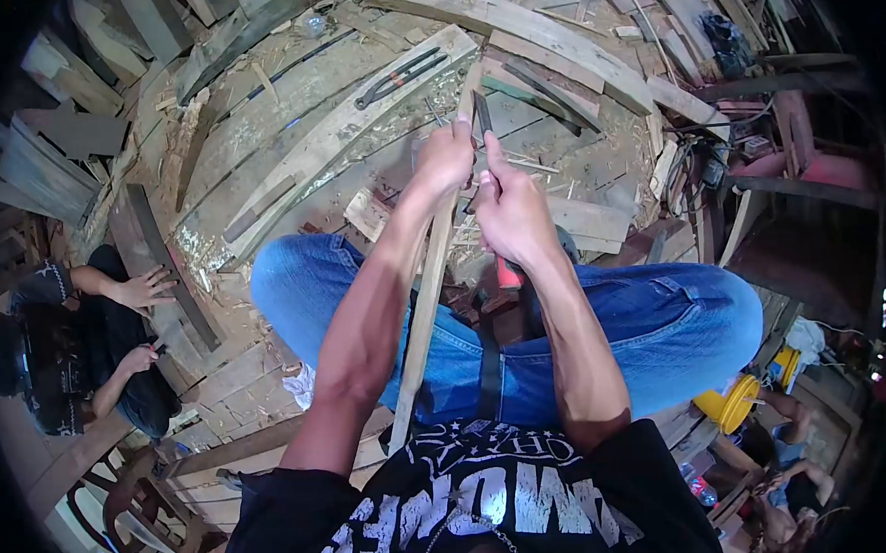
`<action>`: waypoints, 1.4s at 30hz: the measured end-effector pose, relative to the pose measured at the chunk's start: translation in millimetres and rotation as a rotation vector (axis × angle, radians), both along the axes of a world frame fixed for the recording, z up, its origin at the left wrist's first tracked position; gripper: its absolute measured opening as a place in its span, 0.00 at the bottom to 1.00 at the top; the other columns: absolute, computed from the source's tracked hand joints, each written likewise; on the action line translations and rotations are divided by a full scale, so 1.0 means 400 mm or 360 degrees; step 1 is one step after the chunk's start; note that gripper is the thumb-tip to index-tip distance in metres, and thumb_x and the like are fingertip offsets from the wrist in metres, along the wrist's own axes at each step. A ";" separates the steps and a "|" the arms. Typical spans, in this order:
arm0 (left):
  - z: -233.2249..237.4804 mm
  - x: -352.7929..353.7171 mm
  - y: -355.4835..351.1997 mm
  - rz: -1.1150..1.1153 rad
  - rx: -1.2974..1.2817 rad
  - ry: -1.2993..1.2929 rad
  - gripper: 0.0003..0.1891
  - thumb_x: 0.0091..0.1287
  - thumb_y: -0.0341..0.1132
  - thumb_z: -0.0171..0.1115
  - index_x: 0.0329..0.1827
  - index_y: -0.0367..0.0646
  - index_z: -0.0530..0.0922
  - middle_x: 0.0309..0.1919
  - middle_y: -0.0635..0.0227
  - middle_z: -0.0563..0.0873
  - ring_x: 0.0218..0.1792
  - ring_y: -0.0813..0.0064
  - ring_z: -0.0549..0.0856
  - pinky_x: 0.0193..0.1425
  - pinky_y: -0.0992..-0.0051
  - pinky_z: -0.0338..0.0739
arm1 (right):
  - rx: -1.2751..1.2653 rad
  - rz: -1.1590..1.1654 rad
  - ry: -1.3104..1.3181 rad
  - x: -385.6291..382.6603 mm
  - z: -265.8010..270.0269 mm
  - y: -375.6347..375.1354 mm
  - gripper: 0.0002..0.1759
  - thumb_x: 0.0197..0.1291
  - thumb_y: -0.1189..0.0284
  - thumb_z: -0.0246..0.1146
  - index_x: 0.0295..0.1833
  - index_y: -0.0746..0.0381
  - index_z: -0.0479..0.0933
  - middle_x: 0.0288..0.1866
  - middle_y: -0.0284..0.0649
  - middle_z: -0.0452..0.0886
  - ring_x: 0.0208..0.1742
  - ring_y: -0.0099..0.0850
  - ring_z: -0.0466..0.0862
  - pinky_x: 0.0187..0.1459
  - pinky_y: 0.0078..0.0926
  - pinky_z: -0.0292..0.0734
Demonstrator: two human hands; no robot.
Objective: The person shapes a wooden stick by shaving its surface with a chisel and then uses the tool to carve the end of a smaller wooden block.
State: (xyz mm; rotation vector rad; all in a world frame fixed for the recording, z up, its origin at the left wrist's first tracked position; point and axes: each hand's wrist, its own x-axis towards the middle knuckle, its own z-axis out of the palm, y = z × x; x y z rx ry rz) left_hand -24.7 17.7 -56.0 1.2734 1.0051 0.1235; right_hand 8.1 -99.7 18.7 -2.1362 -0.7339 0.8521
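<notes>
My left hand is closed around a long, narrow wooden strip, which runs from near my chest, between my legs, to the planks ahead. In my right hand is a chisel with a dark flat blade and a red handle end below the fist. My thumb lies along the blade, which points away from me beside the strip's far end. Both hands are close together over my crossed legs. Ahead of them, a pair of pincers rests on a curved wooden piece.
Curved timbers and offcuts with shavings cover the floor ahead. A person sits at the left with hands at a board. At the right are cables and a yellow bucket; another person is at lower right.
</notes>
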 end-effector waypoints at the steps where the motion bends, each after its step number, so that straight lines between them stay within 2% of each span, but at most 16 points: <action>1: -0.023 0.001 0.012 -0.0075 0.0040 -0.0011 0.23 0.77 0.46 0.41 0.31 0.37 0.76 0.21 0.71 0.77 0.19 0.79 0.72 0.20 0.73 0.64 | -0.0039 0.0011 -0.0052 0.001 0.008 0.010 0.28 0.64 0.75 0.51 0.70 0.68 0.63 0.39 0.63 0.81 0.45 0.55 0.84 0.50 0.44 0.77; 3: -0.027 -0.001 0.009 -0.0062 0.0046 -0.0017 0.24 0.77 0.46 0.41 0.31 0.37 0.76 0.21 0.71 0.77 0.18 0.80 0.72 0.20 0.73 0.63 | -0.0089 0.0014 -0.0100 0.007 0.003 0.017 0.28 0.64 0.75 0.51 0.70 0.68 0.63 0.39 0.63 0.81 0.44 0.55 0.83 0.50 0.45 0.77; 5: -0.016 -0.001 0.022 -0.0076 0.0128 0.0054 0.24 0.77 0.46 0.41 0.31 0.37 0.76 0.20 0.71 0.77 0.18 0.80 0.72 0.20 0.73 0.64 | 0.0021 0.0093 -0.0268 0.016 -0.020 0.020 0.28 0.68 0.75 0.49 0.73 0.61 0.62 0.25 0.53 0.81 0.18 0.35 0.82 0.28 0.37 0.79; 8: -0.081 0.008 0.029 -0.0035 0.0216 -0.0033 0.25 0.77 0.47 0.40 0.31 0.37 0.77 0.21 0.70 0.77 0.18 0.80 0.73 0.21 0.73 0.65 | -0.0030 0.0025 -0.0243 0.004 -0.013 0.030 0.28 0.67 0.74 0.50 0.73 0.60 0.63 0.26 0.53 0.81 0.19 0.36 0.83 0.29 0.37 0.79; 10: -0.045 0.004 0.025 0.0011 0.0144 -0.0034 0.25 0.77 0.47 0.40 0.31 0.36 0.77 0.21 0.69 0.78 0.19 0.79 0.74 0.22 0.73 0.66 | 0.0022 0.0023 -0.0240 0.010 -0.012 0.033 0.28 0.66 0.75 0.51 0.72 0.60 0.63 0.28 0.55 0.82 0.20 0.36 0.84 0.30 0.38 0.79; 13: -0.027 0.000 0.026 0.0012 0.0157 -0.0072 0.27 0.77 0.48 0.40 0.31 0.35 0.78 0.22 0.67 0.79 0.22 0.77 0.76 0.25 0.71 0.68 | -0.0031 0.0062 -0.0356 0.008 0.006 0.040 0.29 0.63 0.75 0.52 0.71 0.61 0.65 0.33 0.58 0.82 0.32 0.48 0.86 0.40 0.41 0.79; 17: -0.047 0.000 0.038 -0.0095 0.0307 -0.0016 0.26 0.76 0.47 0.41 0.30 0.35 0.79 0.21 0.67 0.80 0.22 0.77 0.76 0.26 0.70 0.69 | -0.0124 0.0055 -0.0314 -0.006 0.041 0.044 0.29 0.61 0.75 0.52 0.70 0.64 0.66 0.38 0.60 0.82 0.41 0.54 0.84 0.46 0.46 0.77; 22: -0.043 0.004 0.025 -0.0107 0.0458 0.0073 0.27 0.76 0.47 0.41 0.28 0.35 0.78 0.19 0.68 0.78 0.20 0.77 0.74 0.24 0.69 0.68 | -0.0137 0.0043 -0.0314 -0.021 0.032 0.036 0.29 0.62 0.75 0.51 0.70 0.65 0.65 0.39 0.61 0.82 0.42 0.56 0.84 0.48 0.46 0.77; 24: -0.069 0.006 0.030 -0.0030 0.0336 -0.0120 0.26 0.76 0.47 0.42 0.28 0.36 0.77 0.19 0.69 0.77 0.20 0.78 0.75 0.23 0.71 0.68 | -0.0013 0.0012 -0.0228 -0.023 0.022 0.043 0.28 0.64 0.75 0.51 0.71 0.65 0.63 0.40 0.62 0.82 0.43 0.55 0.84 0.49 0.46 0.77; 25: -0.079 0.007 0.027 -0.0004 0.0224 -0.0020 0.25 0.76 0.46 0.43 0.29 0.36 0.77 0.20 0.69 0.77 0.20 0.79 0.75 0.22 0.72 0.68 | 0.0134 0.0053 -0.0415 -0.019 0.006 0.037 0.30 0.62 0.77 0.51 0.71 0.70 0.61 0.30 0.61 0.81 0.32 0.54 0.85 0.38 0.47 0.80; 26: -0.087 0.010 0.028 0.0003 0.0236 -0.0021 0.25 0.76 0.46 0.43 0.29 0.36 0.77 0.20 0.69 0.77 0.20 0.79 0.75 0.22 0.72 0.68 | 0.0147 0.0058 -0.0417 -0.024 -0.001 0.036 0.30 0.62 0.77 0.51 0.71 0.70 0.61 0.30 0.61 0.81 0.32 0.54 0.85 0.38 0.47 0.80; 28: -0.076 0.003 0.003 -0.0030 0.0124 -0.0123 0.25 0.76 0.47 0.43 0.29 0.36 0.77 0.20 0.69 0.78 0.20 0.79 0.76 0.22 0.72 0.68 | 0.0110 0.0036 -0.0390 -0.054 0.011 0.012 0.29 0.63 0.76 0.51 0.71 0.70 0.61 0.32 0.62 0.82 0.33 0.54 0.85 0.39 0.47 0.80; 29: -0.070 0.004 0.001 -0.0031 0.0061 -0.0103 0.24 0.76 0.47 0.43 0.28 0.37 0.76 0.20 0.69 0.77 0.20 0.79 0.75 0.22 0.72 0.68 | 0.0009 -0.0067 -0.0169 -0.059 0.021 0.007 0.28 0.67 0.72 0.50 0.72 0.61 0.62 0.41 0.62 0.82 0.44 0.56 0.83 0.49 0.47 0.77; 32: -0.055 0.005 -0.007 -0.0074 0.0180 -0.0070 0.24 0.76 0.46 0.43 0.27 0.40 0.75 0.20 0.70 0.76 0.19 0.80 0.74 0.21 0.72 0.67 | -0.0082 -0.0053 -0.0179 -0.028 0.043 0.022 0.28 0.67 0.71 0.50 0.73 0.60 0.62 0.41 0.62 0.82 0.44 0.57 0.83 0.49 0.48 0.76; 38: -0.058 0.012 -0.010 0.0043 -0.0074 -0.0117 0.22 0.77 0.44 0.42 0.30 0.38 0.76 0.21 0.70 0.77 0.19 0.81 0.73 0.21 0.72 0.65 | -0.0126 -0.0011 -0.0212 -0.029 0.035 0.005 0.28 0.66 0.72 0.51 0.72 0.60 0.63 0.41 0.62 0.81 0.44 0.56 0.83 0.48 0.47 0.77; 42: -0.050 0.018 -0.012 -0.0052 0.0147 -0.0066 0.22 0.76 0.43 0.42 0.30 0.36 0.76 0.20 0.69 0.77 0.19 0.79 0.74 0.21 0.71 0.66 | -0.0086 -0.0052 -0.0244 -0.012 0.029 0.014 0.28 0.65 0.72 0.51 0.72 0.62 0.63 0.39 0.63 0.81 0.44 0.56 0.83 0.48 0.46 0.77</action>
